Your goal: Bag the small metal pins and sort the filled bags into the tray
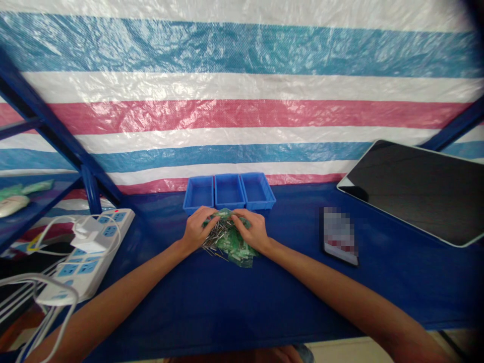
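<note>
A crumpled green see-through plastic bag (242,252) lies on the blue table in front of me. Thin silvery metal pieces (215,236), like pins or nails, fill its left part, and some spill onto the table at the lower left. My left hand (198,228) grips the bag's left side, thumb over the top edge. On the opposite side my right hand (256,231) has its fingers curled around the plastic. Just beyond both hands stand three blue bins in a row: left (200,191), middle (229,190) and right (258,188).
On the left is a white power strip (123,219) with a white plug (91,234) and cables. At right lie a phone (339,237) and a large dark-screened tablet or monitor (419,189). A striped plastic sheet (242,116) hangs behind, between blue frame bars (56,133).
</note>
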A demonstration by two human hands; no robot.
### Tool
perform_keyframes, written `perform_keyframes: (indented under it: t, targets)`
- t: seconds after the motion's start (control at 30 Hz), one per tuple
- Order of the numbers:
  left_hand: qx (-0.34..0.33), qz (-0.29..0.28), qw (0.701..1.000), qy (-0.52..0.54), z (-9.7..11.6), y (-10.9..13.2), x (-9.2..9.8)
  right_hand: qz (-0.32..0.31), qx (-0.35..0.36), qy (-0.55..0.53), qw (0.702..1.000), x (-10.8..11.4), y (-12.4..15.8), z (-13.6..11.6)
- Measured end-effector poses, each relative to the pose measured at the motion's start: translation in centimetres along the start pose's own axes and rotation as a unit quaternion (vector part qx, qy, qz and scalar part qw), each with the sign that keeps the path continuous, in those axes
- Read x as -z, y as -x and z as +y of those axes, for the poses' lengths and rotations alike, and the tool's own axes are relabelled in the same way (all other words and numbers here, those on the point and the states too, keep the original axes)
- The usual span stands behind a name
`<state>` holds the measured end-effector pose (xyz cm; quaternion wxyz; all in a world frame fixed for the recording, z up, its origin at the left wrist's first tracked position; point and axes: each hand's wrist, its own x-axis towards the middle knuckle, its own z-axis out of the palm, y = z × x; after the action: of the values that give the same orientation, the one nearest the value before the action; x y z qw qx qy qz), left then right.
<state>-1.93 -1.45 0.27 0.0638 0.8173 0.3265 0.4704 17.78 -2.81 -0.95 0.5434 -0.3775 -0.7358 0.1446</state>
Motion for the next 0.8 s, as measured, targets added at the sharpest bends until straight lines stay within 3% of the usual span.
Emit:
perform_keyframes:
  t: [0.3,0.47,0.7,0.8]
  targets:
    - [-0.025,-0.011,1.000,-0.004,0.0,0.1,0.1,-0.004,0.018,-0.005,1.000,0.0,-0.2,0.1]
    - [0.001,0.041,0.999,-0.023,-0.3,0.4,-0.1,0.003,0.027,0.003,1.000,0.3,-1.0,-0.1]
    - [0.000,0.054,0.998,-0.032,-0.4,0.5,0.0,-0.107,-0.018,-0.007,0.994,1.3,-2.7,-1.0]
    - [0.004,0.071,0.997,-0.016,-0.3,0.4,0.2,-0.182,-0.073,-0.057,0.979,1.6,-3.4,-1.1]
